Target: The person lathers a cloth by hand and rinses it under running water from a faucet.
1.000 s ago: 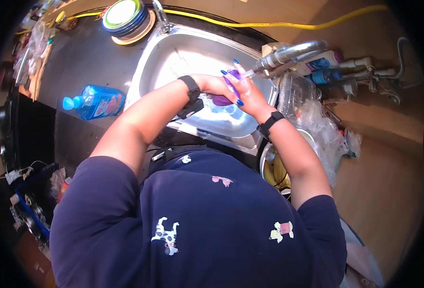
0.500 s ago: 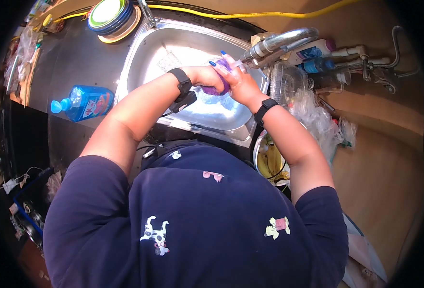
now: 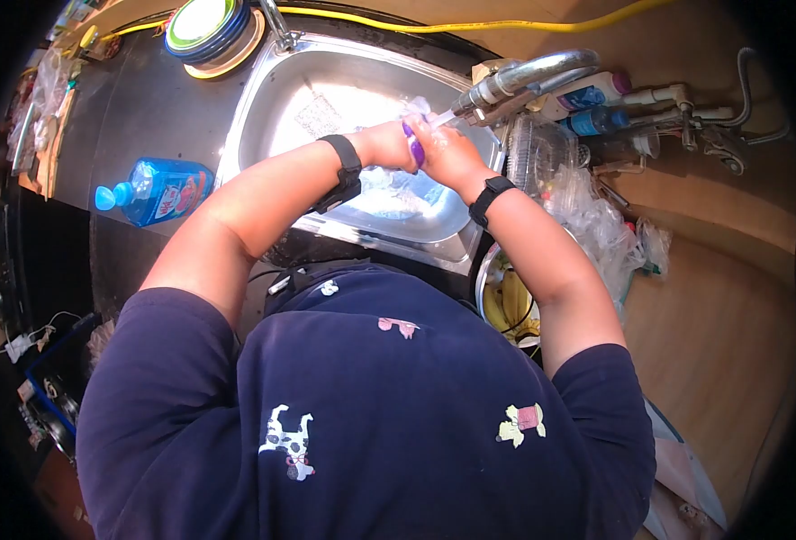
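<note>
Both my hands are together over the steel sink (image 3: 254,117), beneath the tap (image 3: 497,87), with water running onto them. A soft purple sponge (image 3: 414,147) is squeezed between them, only a narrow strip of it showing. My left hand (image 3: 384,146) is wrapped round its left side, fingers mostly hidden. From the other side my right hand (image 3: 452,155) closes on the same sponge, its fingers wet and bright in the splash. Below the hands, a bluish clear plastic-looking thing (image 3: 398,200) lies in the basin, its details lost in glare.
A blue dish soap bottle (image 3: 171,191) lies on the dark counter at left. Stacked plates (image 3: 204,31) stand at the back left. Clear plastic containers (image 3: 542,148) and plastic bags (image 3: 596,220) crowd the right side, near a bowl of bananas (image 3: 511,301).
My hands have pressed closer together and the purple sponge is squeezed smaller. The fingers of my right hand, which pointed up and away, have curled in under the water.
</note>
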Tool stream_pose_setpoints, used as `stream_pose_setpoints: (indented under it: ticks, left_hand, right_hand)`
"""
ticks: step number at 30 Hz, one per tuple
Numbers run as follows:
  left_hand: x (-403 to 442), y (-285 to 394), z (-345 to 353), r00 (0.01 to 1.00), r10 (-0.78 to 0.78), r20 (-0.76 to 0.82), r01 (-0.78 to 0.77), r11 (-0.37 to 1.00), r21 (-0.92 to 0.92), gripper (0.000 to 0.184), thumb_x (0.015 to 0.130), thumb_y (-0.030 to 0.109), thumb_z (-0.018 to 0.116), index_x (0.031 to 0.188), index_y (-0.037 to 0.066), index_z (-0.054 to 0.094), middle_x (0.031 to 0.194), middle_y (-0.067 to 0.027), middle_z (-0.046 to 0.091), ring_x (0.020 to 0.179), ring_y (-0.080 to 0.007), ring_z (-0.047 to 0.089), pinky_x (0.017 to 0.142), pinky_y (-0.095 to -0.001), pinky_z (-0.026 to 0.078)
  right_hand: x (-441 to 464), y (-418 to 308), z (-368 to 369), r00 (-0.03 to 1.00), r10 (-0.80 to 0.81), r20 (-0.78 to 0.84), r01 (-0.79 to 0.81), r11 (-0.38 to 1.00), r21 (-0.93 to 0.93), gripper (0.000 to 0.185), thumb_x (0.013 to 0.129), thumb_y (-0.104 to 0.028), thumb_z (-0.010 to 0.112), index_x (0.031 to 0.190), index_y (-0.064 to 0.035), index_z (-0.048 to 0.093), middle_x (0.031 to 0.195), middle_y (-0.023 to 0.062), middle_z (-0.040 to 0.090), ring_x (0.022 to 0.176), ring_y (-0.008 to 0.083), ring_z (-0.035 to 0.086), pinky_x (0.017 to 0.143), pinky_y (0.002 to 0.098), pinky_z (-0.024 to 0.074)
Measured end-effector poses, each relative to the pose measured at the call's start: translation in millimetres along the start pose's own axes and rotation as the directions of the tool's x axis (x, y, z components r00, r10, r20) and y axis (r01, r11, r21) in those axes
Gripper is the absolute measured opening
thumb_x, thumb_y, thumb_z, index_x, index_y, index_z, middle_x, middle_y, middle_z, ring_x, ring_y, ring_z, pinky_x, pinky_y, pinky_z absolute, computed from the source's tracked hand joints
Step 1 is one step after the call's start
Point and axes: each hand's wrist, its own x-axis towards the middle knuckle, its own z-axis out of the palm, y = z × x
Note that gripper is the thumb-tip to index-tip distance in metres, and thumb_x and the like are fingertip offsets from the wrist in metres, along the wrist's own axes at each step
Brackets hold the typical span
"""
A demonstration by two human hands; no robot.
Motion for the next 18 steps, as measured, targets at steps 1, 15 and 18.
stream_pose_setpoints:
  ticks: [1, 15, 18]
  left_hand:
    - [-4.9, 7.3, 0.4, 0.998, 0.011, -0.066, -0.007, 0.998, 0.059, 0.021, 0.062, 0.014, 0.066, 0.08, 0.006, 0.058, 0.073, -0.0072, 0.061, 0.068, -0.0184, 0.058, 0.065, -0.0309, 0.047]
    - [-13.9, 29.3, -3.2, 0.988, 0.021, -0.156, 0.036, 0.932, 0.36, 0.038, 0.073, 0.039, 0.055, 0.095, 0.009, 0.059, 0.087, -0.0183, 0.062, 0.084, -0.0337, 0.058, 0.075, -0.0385, 0.045]
    - [-9.8, 21.7, -1.2, 0.989, 0.002, -0.146, 0.059, 0.908, 0.414, 0.036, 0.072, 0.038, 0.055, 0.093, 0.009, 0.06, 0.086, -0.0175, 0.062, 0.084, -0.0332, 0.059, 0.075, -0.039, 0.046]
  right_hand:
    - [0.5, 1.2, 1.5, 1.0, 0.016, 0.017, -0.015, 0.999, -0.044, 0.051, 0.069, -0.015, 0.062, 0.117, -0.0153, 0.044, 0.105, 0.0163, 0.054, 0.09, 0.0371, 0.056, 0.073, 0.0419, 0.047]
    - [9.4, 2.7, 8.1, 0.959, 0.245, 0.139, -0.23, 0.966, -0.115, 0.027, 0.073, -0.026, 0.052, 0.088, -0.0045, 0.059, 0.082, 0.0182, 0.062, 0.078, 0.0331, 0.06, 0.068, 0.0405, 0.0478]
    - [9.1, 1.8, 7.5, 0.94, 0.305, 0.156, -0.302, 0.952, -0.041, 0.028, 0.071, -0.028, 0.053, 0.084, -0.005, 0.063, 0.086, 0.0167, 0.063, 0.082, 0.0326, 0.06, 0.071, 0.0391, 0.0473]
